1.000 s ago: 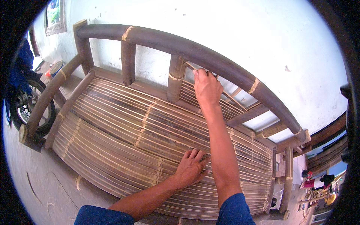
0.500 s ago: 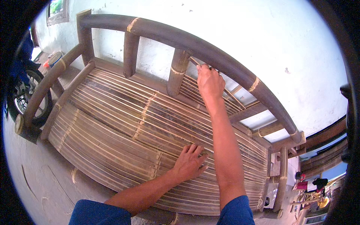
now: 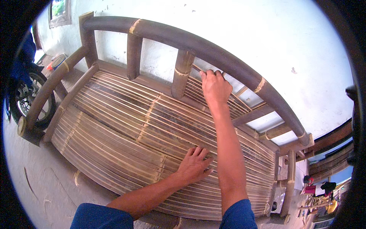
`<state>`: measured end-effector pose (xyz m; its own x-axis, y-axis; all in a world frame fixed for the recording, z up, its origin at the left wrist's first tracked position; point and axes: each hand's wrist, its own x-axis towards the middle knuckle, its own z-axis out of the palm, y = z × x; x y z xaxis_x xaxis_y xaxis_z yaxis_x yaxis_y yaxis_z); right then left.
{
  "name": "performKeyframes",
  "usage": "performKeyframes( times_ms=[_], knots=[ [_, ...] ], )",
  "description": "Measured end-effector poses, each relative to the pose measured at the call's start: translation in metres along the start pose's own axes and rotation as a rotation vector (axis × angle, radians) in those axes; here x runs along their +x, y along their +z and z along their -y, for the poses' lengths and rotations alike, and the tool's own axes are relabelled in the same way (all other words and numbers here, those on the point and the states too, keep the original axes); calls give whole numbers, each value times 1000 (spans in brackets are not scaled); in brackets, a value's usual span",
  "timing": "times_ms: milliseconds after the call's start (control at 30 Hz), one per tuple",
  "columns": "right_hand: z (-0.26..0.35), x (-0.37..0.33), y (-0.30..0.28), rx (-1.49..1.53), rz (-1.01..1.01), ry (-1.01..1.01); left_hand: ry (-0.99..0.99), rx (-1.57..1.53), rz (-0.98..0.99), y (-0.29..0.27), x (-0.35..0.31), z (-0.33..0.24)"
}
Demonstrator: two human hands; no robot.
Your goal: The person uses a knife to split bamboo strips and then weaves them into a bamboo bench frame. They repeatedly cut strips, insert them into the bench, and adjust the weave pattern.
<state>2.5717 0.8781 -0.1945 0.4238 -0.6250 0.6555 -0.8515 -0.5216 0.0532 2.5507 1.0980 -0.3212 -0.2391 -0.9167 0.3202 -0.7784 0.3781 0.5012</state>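
A bamboo bench (image 3: 126, 126) with a slatted seat and a thick dark back rail (image 3: 228, 63) fills the view. My left hand (image 3: 194, 166) lies flat on the seat slats near the front, fingers spread. My right hand (image 3: 215, 86) reaches up under the back rail beside an upright post (image 3: 181, 74) and pinches a thin bamboo strip (image 3: 236, 97) that runs along the backrest. Its fingertips are curled over the strip's upper end.
A white wall (image 3: 248, 26) stands behind the bench. A motorbike wheel (image 3: 28, 97) sits at the left by the armrest (image 3: 49, 89). Concrete floor (image 3: 38, 187) lies in front. Small coloured items (image 3: 320, 191) are at the far right.
My right hand has shifted slightly along the strip under the rail. The view has moved a little toward the bench. My left hand stays planted on the slats.
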Motion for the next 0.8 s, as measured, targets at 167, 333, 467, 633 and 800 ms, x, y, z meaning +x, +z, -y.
performKeyframes(
  times_ms=[167, 333, 467, 633, 800],
  knots=[
    [-10, -2, 1, 38, -69, -34, -29, -33, -19, -1, 2, -3],
    [-9, -2, 6, 52, -170, -20, 4, 10, -4, -2, 4, -4],
    [-3, -2, 12, 23, -185, -4, 5, 41, -14, -2, 3, -3],
    [-1, -2, 18, -47, -258, -26, 7, 65, 60, 0, 2, -1],
    [4, 3, 24, 45, -225, 22, 33, 16, 46, 0, 3, -2]
  ],
)
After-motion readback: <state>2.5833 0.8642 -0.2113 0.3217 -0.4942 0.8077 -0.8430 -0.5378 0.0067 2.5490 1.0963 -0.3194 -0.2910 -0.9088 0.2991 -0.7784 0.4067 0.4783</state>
